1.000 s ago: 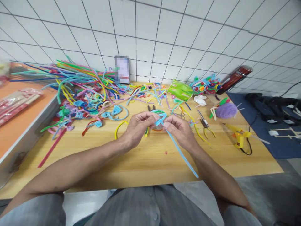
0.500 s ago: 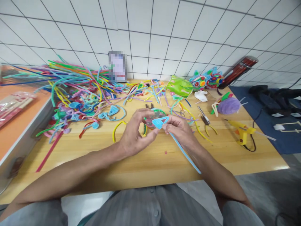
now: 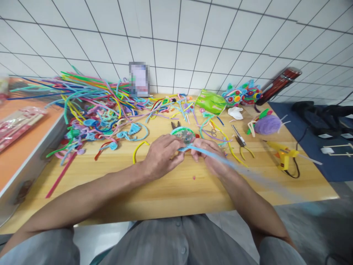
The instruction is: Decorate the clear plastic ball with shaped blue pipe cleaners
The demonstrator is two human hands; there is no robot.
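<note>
Between my hands is a light blue pipe cleaner (image 3: 205, 151), its bent end pinched at the fingertips. My left hand (image 3: 164, 154) is closed on the left side of that bent part. The fingers of my right hand (image 3: 208, 154) grip it from the right, and its long loose tail runs out over my right forearm, smeared by motion. Behind my fingertips stands a round container with a green rim (image 3: 183, 129), partly hidden by the hands. A yellow pipe cleaner (image 3: 137, 149) lies curved beside my left hand.
Piled pipe cleaners (image 3: 91, 95) cover the back left. A green packet (image 3: 211, 102), a purple fuzzy ball (image 3: 268, 124), pliers (image 3: 244, 147) and a yellow glue gun (image 3: 284, 154) lie on the right. An orange-lined box (image 3: 55, 147) borders the left side.
My left hand has closed onto the blue pipe cleaner from an open pose. Its tail has swung up and to the right, and the folded triangle is now mostly covered.
</note>
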